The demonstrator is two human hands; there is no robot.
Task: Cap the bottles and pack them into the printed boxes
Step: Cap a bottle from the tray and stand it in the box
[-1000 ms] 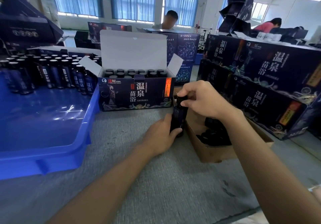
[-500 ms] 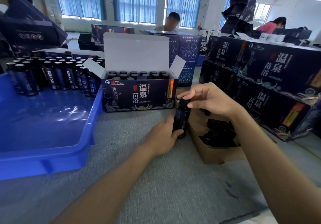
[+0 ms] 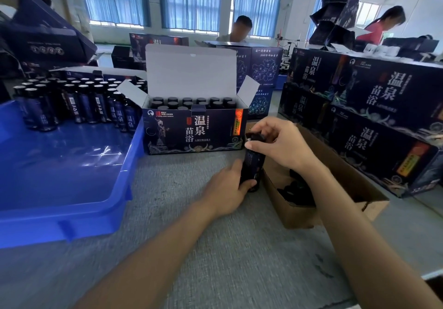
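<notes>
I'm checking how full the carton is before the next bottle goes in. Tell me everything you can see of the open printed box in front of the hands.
The open printed box is dark navy card with pale Chinese lettering, a figure drawing and an orange side strip. Its white-lined lid stands upright at the back and both side flaps splay outward. It rests flat on the grey table, close beside the blue tray. Inside, black-capped bottles stand in rows; the front row looks only partly filled. Neither hand touches it.

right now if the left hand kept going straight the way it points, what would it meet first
The left hand points forward and right, fingers already wrapped on the dark bottle. Beyond that, probably the brown cardboard box of caps; depth is unclear.
</notes>
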